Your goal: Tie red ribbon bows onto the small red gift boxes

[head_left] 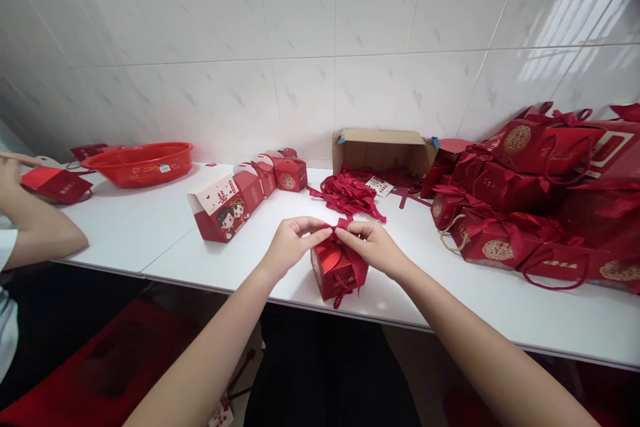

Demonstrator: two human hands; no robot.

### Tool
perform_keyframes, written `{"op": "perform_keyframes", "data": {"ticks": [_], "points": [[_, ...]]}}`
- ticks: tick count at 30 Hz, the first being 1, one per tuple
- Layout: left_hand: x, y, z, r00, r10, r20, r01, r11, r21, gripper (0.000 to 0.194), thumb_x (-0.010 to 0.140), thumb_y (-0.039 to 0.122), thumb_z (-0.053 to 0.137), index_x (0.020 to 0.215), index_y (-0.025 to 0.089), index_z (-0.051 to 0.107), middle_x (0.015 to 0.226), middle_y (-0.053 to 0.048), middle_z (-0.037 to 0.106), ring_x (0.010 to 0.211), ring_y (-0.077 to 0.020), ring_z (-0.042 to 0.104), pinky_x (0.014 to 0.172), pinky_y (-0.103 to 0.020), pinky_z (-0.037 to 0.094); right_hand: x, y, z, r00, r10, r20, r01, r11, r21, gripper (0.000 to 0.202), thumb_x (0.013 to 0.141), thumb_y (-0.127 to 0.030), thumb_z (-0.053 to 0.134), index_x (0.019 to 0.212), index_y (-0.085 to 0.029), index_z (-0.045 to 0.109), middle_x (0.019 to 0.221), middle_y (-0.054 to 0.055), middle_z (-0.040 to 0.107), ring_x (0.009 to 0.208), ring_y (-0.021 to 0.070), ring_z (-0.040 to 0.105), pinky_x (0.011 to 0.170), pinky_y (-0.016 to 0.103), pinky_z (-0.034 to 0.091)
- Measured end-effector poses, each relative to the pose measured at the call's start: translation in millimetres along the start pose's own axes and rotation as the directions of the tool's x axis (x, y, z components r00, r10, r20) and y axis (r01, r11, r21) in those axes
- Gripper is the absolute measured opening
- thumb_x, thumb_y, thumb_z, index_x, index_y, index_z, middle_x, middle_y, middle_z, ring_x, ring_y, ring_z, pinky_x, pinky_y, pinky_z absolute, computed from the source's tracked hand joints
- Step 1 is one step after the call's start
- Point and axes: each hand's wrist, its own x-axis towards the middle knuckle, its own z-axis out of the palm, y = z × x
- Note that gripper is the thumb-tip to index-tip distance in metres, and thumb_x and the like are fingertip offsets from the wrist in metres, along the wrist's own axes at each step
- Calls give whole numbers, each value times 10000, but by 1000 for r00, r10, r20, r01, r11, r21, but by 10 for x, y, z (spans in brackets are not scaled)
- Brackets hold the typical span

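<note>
The left hand (299,238) and right hand (369,245) pinch dark-red ribbon (359,267) between thumbs and fingers, over the small red box (329,279), which sits directly below them on the white table (400,300). A gentle, even pull from both sides would suit this step, as the smooth, faceted card looks easy to dent. The ribbon seems satiny; a twisted cord (342,285) hangs nearer. Beyond the hands, loose ribbons (349,192) form a limp, tangled heap.

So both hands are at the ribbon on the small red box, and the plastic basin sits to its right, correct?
Not quite: the head view shows the plastic basin to the left of the small red box. The rest stands.
</note>
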Motion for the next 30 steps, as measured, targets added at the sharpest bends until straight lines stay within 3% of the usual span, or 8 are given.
{"op": "perform_keyframes", "data": {"ticks": [2, 6, 10, 13, 17, 22, 27, 30], "points": [[-29, -50, 32, 998, 23, -54, -25, 999, -34, 211, 678, 328, 716, 771, 148, 659, 806, -38, 675, 776, -154, 608, 766, -281, 469, -10, 2, 21, 999, 15, -33, -13, 998, 57, 347, 790, -475, 537, 636, -164, 561, 626, 2, 598, 579, 126, 525, 546, 247, 384], [-64, -51, 99, 997, 62, -53, -65, 996, -54, 175, 741, 322, 655, 765, 165, 583, 741, 5, 617, 721, -116, 580, 704, -234, 454, -12, 28, 92, 989, 53, -137, -23, 976, 217, 269, 741, -429, 620, 789, -203, 480, 678, 4, 647, 685, 175, 646, 659, 290, 468], [-94, -43, 155, 989, 132, -62, -130, 991, 33, 205, 712, 287, 680, 812, 168, 546, 775, 0, 593, 757, -122, 566, 715, -231, 445, -12, 44, 122, 982, 45, -185, 4, 967, 255, 336, 717, -394, 650, 760, -228, 362, 610, -46, 582, 633, 166, 637, 608, 271, 462], [-100, -75, 194, 986, 138, -97, -133, 990, 55, 232, 695, 281, 689, 831, 163, 542, 780, -8, 594, 754, -128, 566, 709, -241, 450, -19, 37, 125, 981, 13, -191, 31, 974, 226, 288, 752, -371, 605, 747, -225, 358, 596, -55, 536, 596, 140, 592, 560, 243, 425], [-92, -117, 232, 981, 131, -141, -125, 991, 51, 212, 692, 296, 686, 788, 162, 551, 754, -3, 598, 723, -123, 567, 680, -234, 446, -29, 22, 135, 969, -27, -244, 58, 991, 119, 167, 794, -338, 531, 778, -210, 426, 613, -38, 533, 550, 114, 514, 519, 231, 379], [-86, -141, 245, 974, 154, -165, -143, 987, 76, 193, 688, 285, 688, 773, 162, 565, 761, -7, 606, 744, -129, 577, 689, -233, 446, -48, -1, 132, 942, -117, -313, 87, 990, -107, 126, 789, -287, 530, 807, -175, 583, 784, 44, 643, 645, 138, 554, 588, 262, 434], [-92, -186, 250, 963, 206, -174, -196, 978, 75, 143, 715, 245, 662, 787, 162, 571, 789, -17, 616, 784, -135, 586, 737, -251, 455, -97, -15, 86, 943, -220, -248, 150, 950, -274, 154, 809, -278, 552, 807, -188, 677, 797, 58, 647, 734, 163, 580, 674, 290, 460], [-98, -214, 257, 962, 215, -170, -206, 976, 69, 124, 724, 232, 650, 790, 161, 573, 805, -22, 623, 802, -140, 588, 766, -263, 456, -113, -5, 51, 957, -210, -200, 144, 943, -301, 136, 778, -295, 616, 812, -198, 705, 839, 62, 634, 771, 171, 586, 687, 295, 469]]}}
